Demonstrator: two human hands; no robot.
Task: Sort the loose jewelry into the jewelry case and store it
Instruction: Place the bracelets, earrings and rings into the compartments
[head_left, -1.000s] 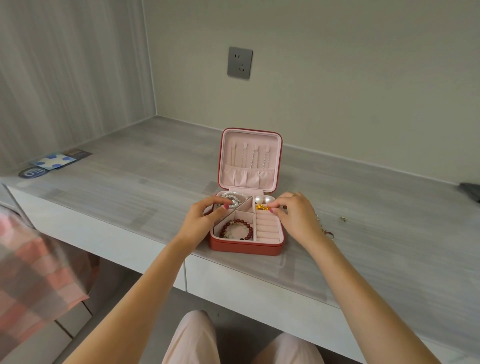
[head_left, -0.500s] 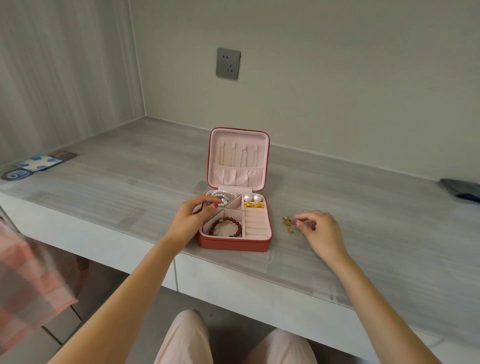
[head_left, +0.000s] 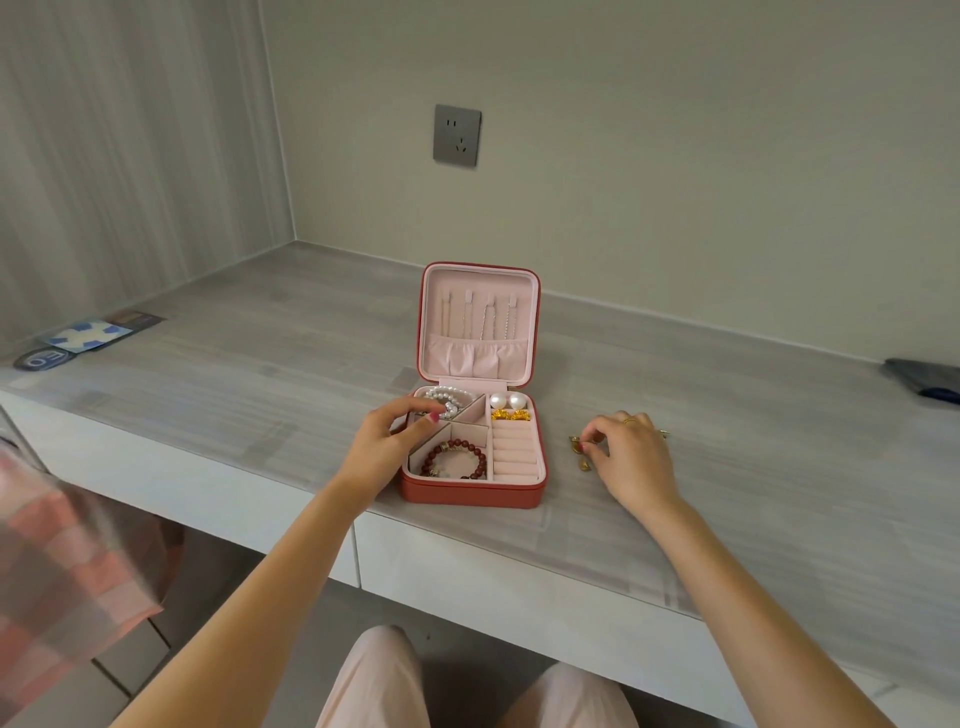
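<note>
Grey wood-grain desk against plain wall, socket above. Red jewelry case open on desk, lid upright. Inside: pearl bracelet rear left, red bead bracelet front left, pearl earrings rear right. Left hand curled on case's left rim, fingertips touching pearls. Right hand pinching small gold pieces lying just right of case.

Grey wood-grain counter fills a corner alcove. Beige rear wall carries a grey socket above the counter; left wall is grey-panelled.
</note>
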